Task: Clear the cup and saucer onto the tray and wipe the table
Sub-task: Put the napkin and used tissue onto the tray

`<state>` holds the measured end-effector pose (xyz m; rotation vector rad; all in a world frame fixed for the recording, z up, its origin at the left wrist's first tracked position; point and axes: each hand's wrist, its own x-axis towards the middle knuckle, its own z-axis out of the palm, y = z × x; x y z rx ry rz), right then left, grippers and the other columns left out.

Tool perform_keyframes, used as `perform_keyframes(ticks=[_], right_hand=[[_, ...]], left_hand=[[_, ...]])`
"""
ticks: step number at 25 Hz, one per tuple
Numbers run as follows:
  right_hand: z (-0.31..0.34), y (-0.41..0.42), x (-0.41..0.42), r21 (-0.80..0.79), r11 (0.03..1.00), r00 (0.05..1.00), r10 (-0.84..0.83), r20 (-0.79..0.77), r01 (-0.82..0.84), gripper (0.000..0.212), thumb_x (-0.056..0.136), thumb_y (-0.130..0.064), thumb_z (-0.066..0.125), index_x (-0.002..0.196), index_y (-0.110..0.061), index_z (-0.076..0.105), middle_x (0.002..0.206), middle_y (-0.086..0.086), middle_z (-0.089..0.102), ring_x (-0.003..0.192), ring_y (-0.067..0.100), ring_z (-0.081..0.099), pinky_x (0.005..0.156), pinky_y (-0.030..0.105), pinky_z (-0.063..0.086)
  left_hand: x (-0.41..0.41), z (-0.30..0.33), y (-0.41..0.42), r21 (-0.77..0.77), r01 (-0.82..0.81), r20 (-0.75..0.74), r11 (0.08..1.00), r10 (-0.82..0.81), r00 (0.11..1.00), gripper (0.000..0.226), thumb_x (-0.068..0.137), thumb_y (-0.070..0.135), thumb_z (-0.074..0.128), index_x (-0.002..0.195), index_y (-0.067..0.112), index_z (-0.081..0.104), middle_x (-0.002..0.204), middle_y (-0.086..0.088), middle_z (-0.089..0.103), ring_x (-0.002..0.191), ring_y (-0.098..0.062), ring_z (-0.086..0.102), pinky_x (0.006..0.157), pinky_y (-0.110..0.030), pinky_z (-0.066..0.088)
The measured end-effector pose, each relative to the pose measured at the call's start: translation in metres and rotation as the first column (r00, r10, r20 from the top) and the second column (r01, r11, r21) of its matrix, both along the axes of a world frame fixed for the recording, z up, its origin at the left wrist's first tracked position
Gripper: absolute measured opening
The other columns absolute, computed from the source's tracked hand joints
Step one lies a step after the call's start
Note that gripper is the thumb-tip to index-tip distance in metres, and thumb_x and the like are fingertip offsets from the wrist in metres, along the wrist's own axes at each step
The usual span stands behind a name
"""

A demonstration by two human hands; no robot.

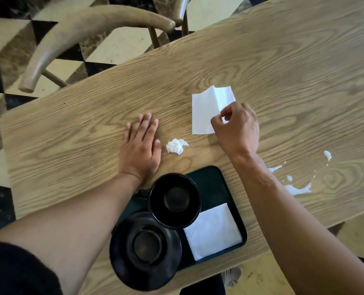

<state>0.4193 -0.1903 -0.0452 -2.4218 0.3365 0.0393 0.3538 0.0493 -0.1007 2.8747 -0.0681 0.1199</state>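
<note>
A black cup and a black saucer sit on the dark green tray at the table's near edge, beside a folded white napkin. My left hand lies flat on the wooden table, fingers spread, holding nothing. My right hand pinches the lower right corner of a white paper napkin that lies partly unfolded on the table. A crumpled white tissue rests between my hands. White spilled liquid marks the table to the right of my right forearm.
A wooden chair stands off the table's far left corner over a black-and-cream checkered floor. The saucer overhangs the tray's near left edge. The table's right corner edge is near the spill.
</note>
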Motion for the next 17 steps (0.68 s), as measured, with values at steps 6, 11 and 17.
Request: perform_keyframes(ticks=[6,11,17], right_hand=[[0.052,-0.044,-0.048,0.496,0.857,0.975,0.029,0.22,-0.137,0.008,0.085,-0.004,0.068,0.091,-0.009,0.065,0.103,-0.003,0.077,0.115,0.009,0.068,0.103,0.035,0.05],[0.107,-0.096,-0.114,0.702,0.662,0.961,0.118,0.25,-0.264,0.019,0.081,0.013,0.066,0.086,-0.004,0.059,0.102,0.013,0.079,0.108,0.03,0.074,0.093,0.039,0.057],[0.091,-0.093,-0.173,0.682,0.718,0.982,0.189,-0.002,-0.137,0.03,0.077,0.006,0.081,0.079,-0.023,0.075,0.078,0.001,0.076,0.068,0.011,0.068,0.059,0.021,0.051]], left_hand=[[0.0,0.0,0.0,-0.022,-0.008,0.008,1.0,0.009,1.0,0.061,0.095,0.03,0.037,0.152,0.008,0.044,0.165,-0.011,0.032,0.154,-0.028,0.024,0.126,-0.052,0.012],[0.001,-0.001,-0.001,-0.015,-0.017,0.024,1.0,0.017,1.0,0.061,0.094,0.031,0.039,0.15,0.008,0.046,0.164,-0.011,0.034,0.153,-0.029,0.027,0.126,-0.052,0.014],[0.001,-0.002,-0.001,-0.01,-0.027,-0.004,1.0,0.027,1.0,0.063,0.094,0.035,0.037,0.152,0.01,0.044,0.165,-0.01,0.032,0.155,-0.028,0.023,0.127,-0.049,0.009]])
